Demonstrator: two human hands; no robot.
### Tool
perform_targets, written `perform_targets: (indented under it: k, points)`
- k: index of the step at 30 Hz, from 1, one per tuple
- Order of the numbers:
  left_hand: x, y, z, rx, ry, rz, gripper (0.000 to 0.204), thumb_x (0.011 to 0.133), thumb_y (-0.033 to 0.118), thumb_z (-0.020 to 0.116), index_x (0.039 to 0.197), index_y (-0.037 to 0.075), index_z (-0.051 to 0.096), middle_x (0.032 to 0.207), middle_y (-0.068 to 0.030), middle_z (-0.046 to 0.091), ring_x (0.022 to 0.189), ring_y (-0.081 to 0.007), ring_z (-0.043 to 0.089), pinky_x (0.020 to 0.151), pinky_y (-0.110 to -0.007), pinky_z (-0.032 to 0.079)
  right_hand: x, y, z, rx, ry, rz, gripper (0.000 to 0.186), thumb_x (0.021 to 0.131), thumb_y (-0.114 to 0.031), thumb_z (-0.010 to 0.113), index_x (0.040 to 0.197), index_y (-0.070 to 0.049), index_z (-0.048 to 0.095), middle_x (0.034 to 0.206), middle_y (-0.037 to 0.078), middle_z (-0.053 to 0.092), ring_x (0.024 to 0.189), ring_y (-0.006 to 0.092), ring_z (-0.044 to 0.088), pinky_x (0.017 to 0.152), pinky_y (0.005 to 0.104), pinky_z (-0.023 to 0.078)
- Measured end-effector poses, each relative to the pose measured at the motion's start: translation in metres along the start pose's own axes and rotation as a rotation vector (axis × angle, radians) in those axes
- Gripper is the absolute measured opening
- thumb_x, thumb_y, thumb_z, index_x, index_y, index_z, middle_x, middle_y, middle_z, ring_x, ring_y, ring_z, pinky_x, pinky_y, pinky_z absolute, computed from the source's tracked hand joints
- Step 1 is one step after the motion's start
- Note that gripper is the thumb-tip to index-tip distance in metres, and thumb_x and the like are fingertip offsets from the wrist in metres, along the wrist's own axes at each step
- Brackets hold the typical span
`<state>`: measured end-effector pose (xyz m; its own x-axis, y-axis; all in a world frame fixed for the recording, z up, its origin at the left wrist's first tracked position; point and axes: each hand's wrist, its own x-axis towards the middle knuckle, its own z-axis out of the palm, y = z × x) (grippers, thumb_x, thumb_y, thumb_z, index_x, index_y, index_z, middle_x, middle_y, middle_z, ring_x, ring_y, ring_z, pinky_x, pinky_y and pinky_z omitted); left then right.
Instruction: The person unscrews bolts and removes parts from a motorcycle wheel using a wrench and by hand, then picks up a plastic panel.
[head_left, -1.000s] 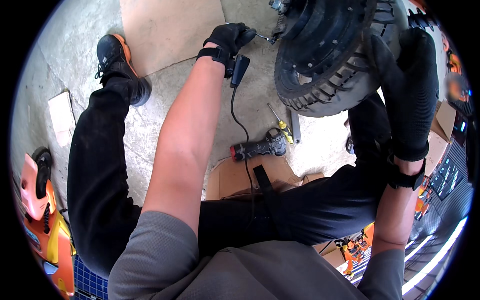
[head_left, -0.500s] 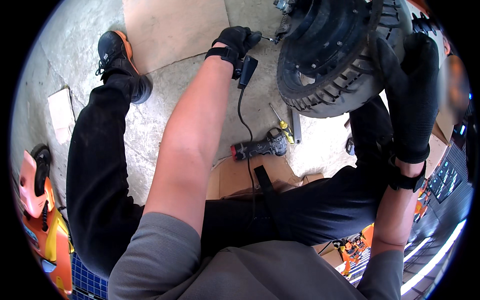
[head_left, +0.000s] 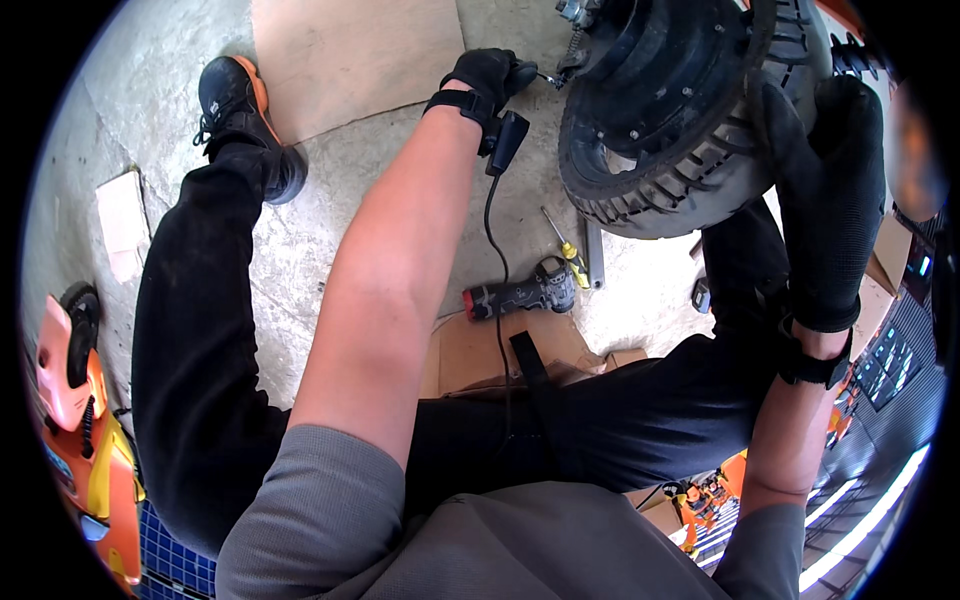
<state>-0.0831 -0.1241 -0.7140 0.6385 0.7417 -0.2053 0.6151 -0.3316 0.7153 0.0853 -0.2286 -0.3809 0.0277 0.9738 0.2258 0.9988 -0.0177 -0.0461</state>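
Barely anything has shifted: left hand (head_left: 487, 76), gloved, still pinches a thin tool at the wheel (head_left: 690, 110) hub, far right, while right hand (head_left: 825, 190) stays clamped over the tyre, steadying it. Power driver (head_left: 520, 296) lies near, left of the wheel.

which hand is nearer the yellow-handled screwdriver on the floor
Left, by a little. The gloved left hand works above the yellow-handled screwdriver at the wheel hub; the gloved right hand rests on the black knobbly tyre, farther right.
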Motion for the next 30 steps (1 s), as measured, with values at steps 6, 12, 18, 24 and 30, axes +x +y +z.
perform_targets:
  k: [6, 12, 18, 24, 30]
  points:
    - [-0.024, 0.005, 0.011, -0.143, 0.250, 0.059, 0.023, 0.091, 0.027, 0.063, 0.100, 0.006, 0.068, 0.089, -0.0186, 0.068, 0.083, -0.0368, 0.065, 0.072, -0.040, 0.053, 0.002, 0.002, -0.003, -0.015, -0.032, 0.001, 0.035, 0.086, -0.027, 0.075, 0.098, -0.003, 0.052, 0.077, 0.006, 0.057, 0.071, 0.0114, 0.058, 0.062, 0.0251, 0.049]
    - [-0.028, 0.005, 0.029, -0.085, 0.409, 0.096, 0.019, 0.086, 0.016, 0.068, 0.102, 0.006, 0.066, 0.088, -0.0160, 0.069, 0.082, -0.0331, 0.067, 0.071, -0.038, 0.054, 0.003, 0.002, -0.002, 0.144, -0.084, 0.046, 0.032, 0.087, -0.025, 0.073, 0.098, -0.003, 0.053, 0.078, 0.006, 0.058, 0.071, 0.0111, 0.059, 0.062, 0.0244, 0.049]
    - [-0.011, 0.000, 0.025, -0.105, 0.402, 0.184, 0.022, 0.084, 0.007, 0.068, 0.106, 0.004, 0.064, 0.095, -0.0142, 0.071, 0.086, -0.0269, 0.069, 0.075, -0.033, 0.056, -0.003, 0.006, -0.003, 0.111, -0.087, 0.068, 0.034, 0.087, -0.026, 0.073, 0.102, -0.002, 0.053, 0.079, 0.007, 0.059, 0.075, 0.0128, 0.062, 0.063, 0.0255, 0.051]
    - [-0.006, -0.014, 0.026, -0.681, 0.261, 0.030, 0.020, 0.088, 0.003, 0.060, 0.106, -0.004, 0.061, 0.099, -0.0133, 0.070, 0.086, -0.0204, 0.070, 0.078, -0.028, 0.058, 0.001, 0.000, -0.001, 0.115, -0.080, 0.066, 0.035, 0.088, -0.027, 0.072, 0.101, -0.002, 0.051, 0.079, 0.007, 0.058, 0.075, 0.0125, 0.061, 0.063, 0.0256, 0.051]
    - [-0.023, 0.048, -0.002, -1.543, 0.389, -0.310, 0.014, 0.092, 0.006, 0.056, 0.095, -0.007, 0.056, 0.085, -0.0182, 0.067, 0.076, -0.0243, 0.070, 0.071, -0.030, 0.060, -0.001, 0.004, -0.003, 0.182, -0.109, 0.101, 0.033, 0.088, -0.024, 0.072, 0.101, -0.003, 0.050, 0.079, 0.007, 0.057, 0.075, 0.0118, 0.060, 0.063, 0.0255, 0.051]
